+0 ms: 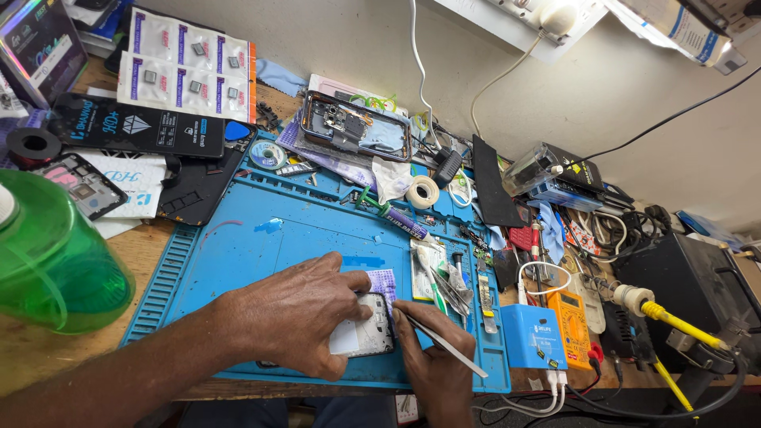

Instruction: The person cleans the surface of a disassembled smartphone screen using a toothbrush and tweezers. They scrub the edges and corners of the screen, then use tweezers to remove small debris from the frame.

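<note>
A phone body (366, 336) with a pale inner side lies face down near the front edge of the blue work mat (254, 238). My left hand (297, 313) rests over its left part and holds it down with thumb and fingers. My right hand (424, 357) grips thin metal tweezers (444, 345), and their tip touches the phone's right edge. A small purple cloth (384, 280) lies just behind the phone.
An opened phone frame (354, 127) lies at the mat's back, with tape rolls (422, 191), a tube (406, 223) and small tools around. A green bottle (47, 254) stands at left. At right are a blue box (533, 337), an orange multimeter (572, 325) and cables.
</note>
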